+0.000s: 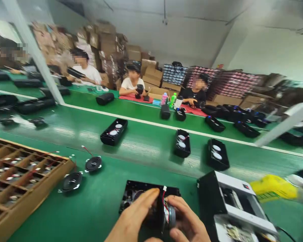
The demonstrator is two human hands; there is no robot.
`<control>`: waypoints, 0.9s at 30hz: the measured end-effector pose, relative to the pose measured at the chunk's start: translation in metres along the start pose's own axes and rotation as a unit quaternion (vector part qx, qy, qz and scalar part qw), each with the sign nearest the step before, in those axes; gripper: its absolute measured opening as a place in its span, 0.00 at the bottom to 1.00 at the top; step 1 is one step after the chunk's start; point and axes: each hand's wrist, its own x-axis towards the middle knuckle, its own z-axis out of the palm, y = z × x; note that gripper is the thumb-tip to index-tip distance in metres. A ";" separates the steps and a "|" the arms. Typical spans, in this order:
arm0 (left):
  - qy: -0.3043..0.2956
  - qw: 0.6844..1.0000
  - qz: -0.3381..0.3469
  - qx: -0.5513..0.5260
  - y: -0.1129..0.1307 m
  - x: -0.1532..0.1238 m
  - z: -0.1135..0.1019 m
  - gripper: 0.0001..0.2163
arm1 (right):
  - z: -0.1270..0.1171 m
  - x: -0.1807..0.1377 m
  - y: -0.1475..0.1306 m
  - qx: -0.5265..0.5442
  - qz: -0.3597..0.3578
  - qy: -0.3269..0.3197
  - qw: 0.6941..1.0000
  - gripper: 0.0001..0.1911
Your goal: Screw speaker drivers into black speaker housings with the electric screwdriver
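At the bottom centre my left hand and my right hand close together on a small round speaker driver with a red and white wire and plug. They hold it over an open black speaker housing lying on the green bench. Left-hand fingers rest across the housing's top. Two loose speaker drivers lie on the bench to the left.
A cardboard divider box of parts sits at left. A black and white machine and a yellow packet stand at right. Black housings ride the green conveyor. Three people sit across it before stacked cartons.
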 end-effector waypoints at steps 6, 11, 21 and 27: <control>0.079 0.981 -0.090 0.154 -0.010 -0.020 -0.037 0.36 | -0.036 0.011 -0.042 -0.232 0.022 0.019 0.972 0.26; 0.037 0.979 -0.172 0.102 -0.040 -0.041 -0.031 0.43 | -0.030 0.038 -0.061 -0.445 -0.082 -0.102 0.886 0.22; 0.037 0.982 -0.183 0.025 -0.068 -0.060 -0.004 0.48 | -0.013 0.050 -0.056 -0.551 -0.099 -0.177 0.810 0.22; 0.040 0.983 -0.179 0.024 -0.067 -0.059 -0.005 0.48 | -0.005 0.053 -0.049 -0.575 -0.074 -0.201 0.790 0.24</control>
